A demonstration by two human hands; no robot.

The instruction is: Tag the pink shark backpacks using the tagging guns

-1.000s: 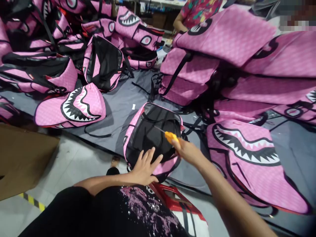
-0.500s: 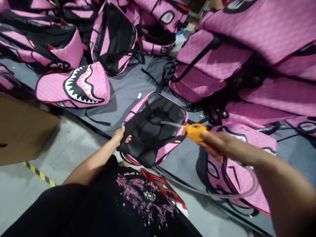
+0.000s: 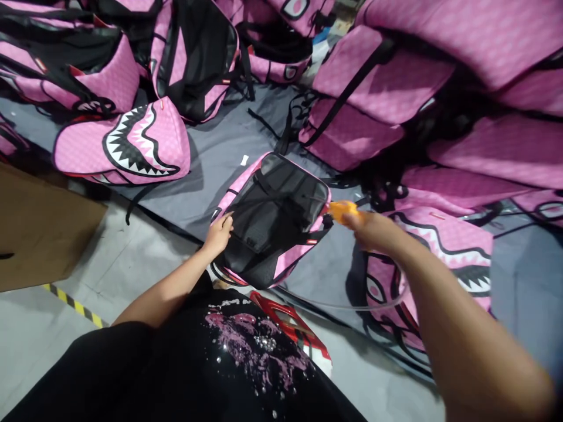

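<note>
Looking down from the head camera, the person's left hand [image 3: 219,233] rests at the near left edge of a pink backpack [image 3: 275,211]; its grip is curled shut on that edge, fingers folded over the black mesh back panel; the backpack lies back-side up on a grey mat [image 3: 220,170], its near end tilted toward the person, in the middle of the view. The right hand [image 3: 367,228] reaches in from the right; its grip is closed around an orange tool [image 3: 341,210], whose tip sits just at the backpack's right edge; a clear tube [image 3: 352,306] trails from the tool in a loop under the forearm. Left of the backpack lies another pink bag with a shark mouth [image 3: 127,146]; a heap of pink bags [image 3: 396,76] fills the right and far side; a brown cardboard sheet [image 3: 39,234] lies at the left on the pale floor, beside a strip of yellow-black tape [image 3: 74,305]; a red frame [image 3: 290,325] shows just below the backpack.
</note>
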